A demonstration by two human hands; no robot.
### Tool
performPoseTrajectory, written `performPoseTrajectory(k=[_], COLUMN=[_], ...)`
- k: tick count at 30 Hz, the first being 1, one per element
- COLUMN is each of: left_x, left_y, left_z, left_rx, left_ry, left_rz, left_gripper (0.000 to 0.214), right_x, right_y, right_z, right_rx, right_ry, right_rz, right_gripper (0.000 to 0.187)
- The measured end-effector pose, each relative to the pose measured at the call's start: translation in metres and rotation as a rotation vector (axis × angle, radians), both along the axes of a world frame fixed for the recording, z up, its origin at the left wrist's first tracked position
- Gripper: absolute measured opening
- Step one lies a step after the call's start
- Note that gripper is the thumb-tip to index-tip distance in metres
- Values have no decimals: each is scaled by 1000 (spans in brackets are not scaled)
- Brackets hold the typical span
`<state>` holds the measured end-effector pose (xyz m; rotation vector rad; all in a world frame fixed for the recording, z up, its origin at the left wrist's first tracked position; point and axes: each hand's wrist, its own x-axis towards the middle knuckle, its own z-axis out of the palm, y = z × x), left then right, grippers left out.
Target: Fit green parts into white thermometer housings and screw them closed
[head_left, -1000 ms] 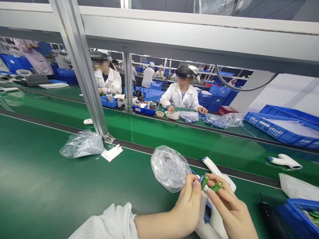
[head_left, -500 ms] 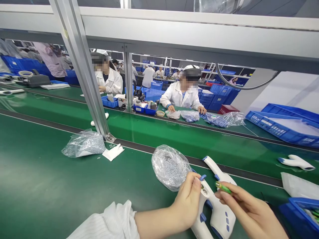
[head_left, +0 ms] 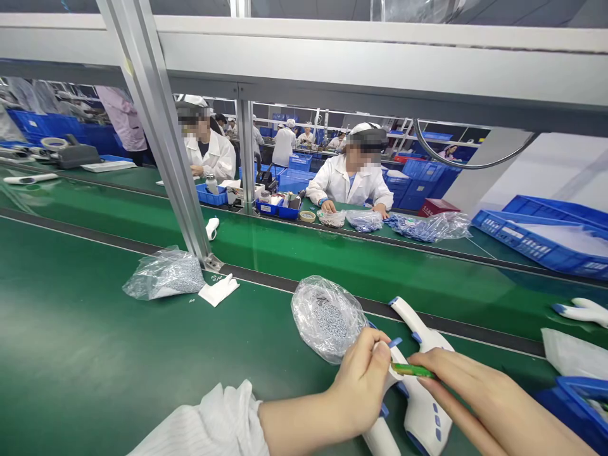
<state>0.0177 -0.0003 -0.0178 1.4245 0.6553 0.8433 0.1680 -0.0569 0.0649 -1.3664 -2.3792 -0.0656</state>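
Note:
My left hand [head_left: 356, 386] is closed around a white gun-shaped plastic housing [head_left: 380, 438] with blue parts. Between the fingertips of my right hand [head_left: 479, 396] is a small green circuit board [head_left: 414, 370]. Its tip meets the end of the housing by my left thumb; I cannot tell whether it goes inside. Just behind lie more white housings [head_left: 430, 415] with blue buttons. Beyond my left hand, an open clear plastic bag [head_left: 327, 316] holds many tiny metal pieces, apparently screws.
A second clear bag [head_left: 166, 275] and a white paper piece [head_left: 219, 290] lie by the metal post [head_left: 159, 126]. At the right stands a blue bin [head_left: 570, 405]. Across the green conveyor belt [head_left: 332, 244], which carries white housings, a co-worker [head_left: 351, 180] sits handling bagged parts.
My right hand has brought the circuit board left against the end of the housing, and it now lies flatter. Housings on the belt have shifted right.

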Motion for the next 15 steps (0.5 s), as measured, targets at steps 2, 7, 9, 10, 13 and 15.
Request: performPoseTrajectory(k=[2, 7, 9, 10, 13, 15], left_x=[-1, -2, -2, -1, 0, 1], left_y=[-1, -2, -2, -2, -2, -2], left_z=[0, -4, -6, -7, -8, -10], left_rx=[25, 73, 52, 43, 44, 66], left_ry=[13, 12, -3, -8, 0, -6], left_rz=[4, -9, 3, 7, 14, 19], left_gripper=[54, 54, 58, 59, 60, 59], right_x=[1, 10, 14, 15, 8, -5], right_y=[2, 12, 14, 15, 15, 13], right_z=[-2, -14, -23, -29, -54, -71], right_rx=[-97, -324, -340, -342, -361, -375], right_ry=[-3, 76, 247, 385, 795, 906], right_rz=[-38, -195, -265, -296, -364, -384], right_gripper=[18, 41, 44, 44, 48, 48])
